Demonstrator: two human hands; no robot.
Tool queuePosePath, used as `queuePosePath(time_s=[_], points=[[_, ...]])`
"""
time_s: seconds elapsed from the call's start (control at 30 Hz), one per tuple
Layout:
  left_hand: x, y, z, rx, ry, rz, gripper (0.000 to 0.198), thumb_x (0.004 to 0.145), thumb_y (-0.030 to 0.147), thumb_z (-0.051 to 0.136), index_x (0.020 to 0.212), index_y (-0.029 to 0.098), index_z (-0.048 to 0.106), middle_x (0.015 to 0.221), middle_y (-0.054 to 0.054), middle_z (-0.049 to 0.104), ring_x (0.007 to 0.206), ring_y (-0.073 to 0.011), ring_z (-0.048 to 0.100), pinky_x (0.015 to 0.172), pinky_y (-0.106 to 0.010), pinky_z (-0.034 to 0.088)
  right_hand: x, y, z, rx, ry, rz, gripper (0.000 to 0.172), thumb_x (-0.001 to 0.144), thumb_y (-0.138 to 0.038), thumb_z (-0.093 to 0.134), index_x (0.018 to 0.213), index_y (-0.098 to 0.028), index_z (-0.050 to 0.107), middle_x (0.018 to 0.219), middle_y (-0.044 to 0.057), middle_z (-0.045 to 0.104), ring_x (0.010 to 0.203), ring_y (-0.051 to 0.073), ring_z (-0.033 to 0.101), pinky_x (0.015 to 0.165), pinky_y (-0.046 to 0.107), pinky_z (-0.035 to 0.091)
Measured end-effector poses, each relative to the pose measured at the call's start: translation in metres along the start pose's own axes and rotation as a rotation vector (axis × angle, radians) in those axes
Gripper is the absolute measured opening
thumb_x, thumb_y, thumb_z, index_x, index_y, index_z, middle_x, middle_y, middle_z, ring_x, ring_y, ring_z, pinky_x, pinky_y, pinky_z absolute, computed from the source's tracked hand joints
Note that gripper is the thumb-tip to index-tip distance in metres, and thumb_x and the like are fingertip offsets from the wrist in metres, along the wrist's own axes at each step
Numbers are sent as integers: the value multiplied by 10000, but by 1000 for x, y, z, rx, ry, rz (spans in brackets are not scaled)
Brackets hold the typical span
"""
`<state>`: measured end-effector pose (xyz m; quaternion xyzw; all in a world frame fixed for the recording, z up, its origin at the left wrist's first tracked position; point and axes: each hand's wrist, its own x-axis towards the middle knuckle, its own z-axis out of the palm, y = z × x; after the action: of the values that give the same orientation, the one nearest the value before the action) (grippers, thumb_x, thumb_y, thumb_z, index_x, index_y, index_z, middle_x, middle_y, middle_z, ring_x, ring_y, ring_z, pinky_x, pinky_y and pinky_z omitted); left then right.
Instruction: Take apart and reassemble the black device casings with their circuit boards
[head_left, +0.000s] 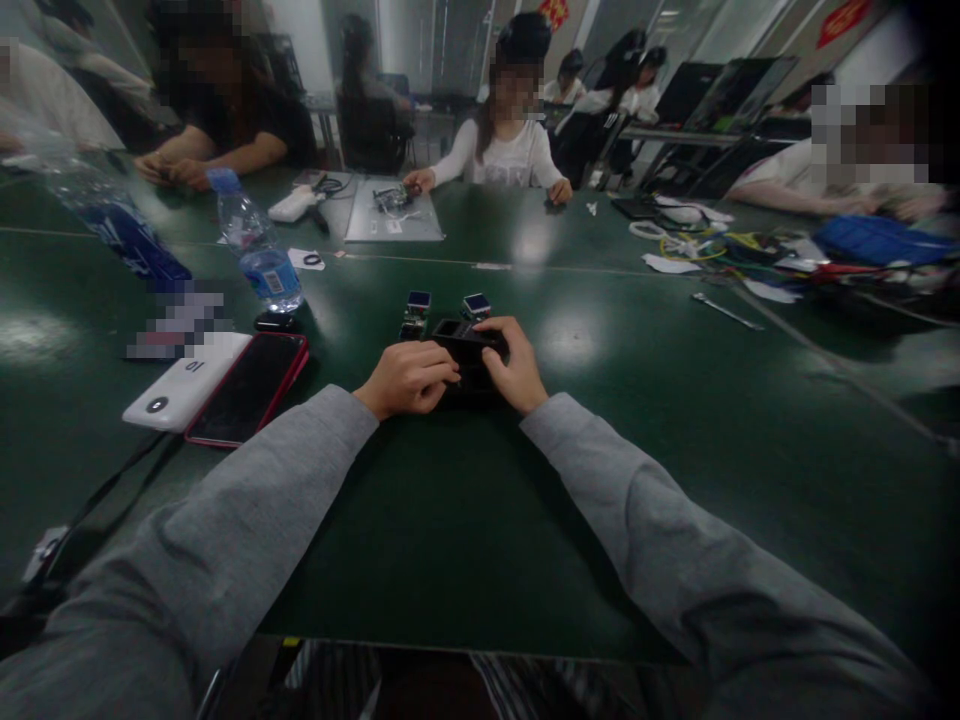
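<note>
"What's left of your fingers [441, 373]?"

"A large bottle [129, 238], then a blue-capped bottle [274, 277], contents uncertain; nearer, a phone [246, 392]."

"Your hands?"

"My left hand [409, 379] curls against the black case [466, 347]; pinching, I can't tell. My right hand [520, 365] clamps its right end."

"Edges?"

"Green table [645, 400] stretches right of my fingers, past a wrench [726, 311]; its near edge lies towards me."

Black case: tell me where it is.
In the head view, the black case is near centre, gripped by the right hand with the left hand at its left side, just in front of two square-topped modules.
</note>
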<state>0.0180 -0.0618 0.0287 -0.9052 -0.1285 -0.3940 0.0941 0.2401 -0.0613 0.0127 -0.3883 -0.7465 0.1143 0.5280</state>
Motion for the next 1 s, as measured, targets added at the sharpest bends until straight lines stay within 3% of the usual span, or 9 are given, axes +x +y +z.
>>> queuePosePath(time_s=[0.3,0.5,0.7,1.0], points=[[-3,-3,2,12,-5,-77,220,811,71,504,857,182,689,934,-50,749,831,-198,681,702,-331,544,-2,-2,1,23,-109,26,302,795,-189,502,1081,-236,587,1087,69,612,1060,261,581,981,484,455],[-3,-8,3,12,-7,-165,251,790,54,511,913,180,690,1046,-82,722,1040,-265,619,878,-441,531,-3,-3,1,43,-110,-7,276,835,-188,504,1093,-226,592,1091,79,604,1055,250,575,986,478,454],[-3,-9,4,-28,-37,-193,276,806,54,512,967,188,692,1096,-84,707,1070,-260,605,914,-451,517,-1,-4,2,38,-122,-38,177,906,-230,481,1024,-229,612,1056,76,629,1064,252,583,989,480,453],[-3,-8,7,-93,-83,-295,328,886,109,488,1129,193,692,1256,-96,672,1191,-262,595,1026,-500,475,-2,-5,2,36,-89,-50,161,940,-257,473,999,-228,620,1025,71,647,1002,242,606,935,459,477]])
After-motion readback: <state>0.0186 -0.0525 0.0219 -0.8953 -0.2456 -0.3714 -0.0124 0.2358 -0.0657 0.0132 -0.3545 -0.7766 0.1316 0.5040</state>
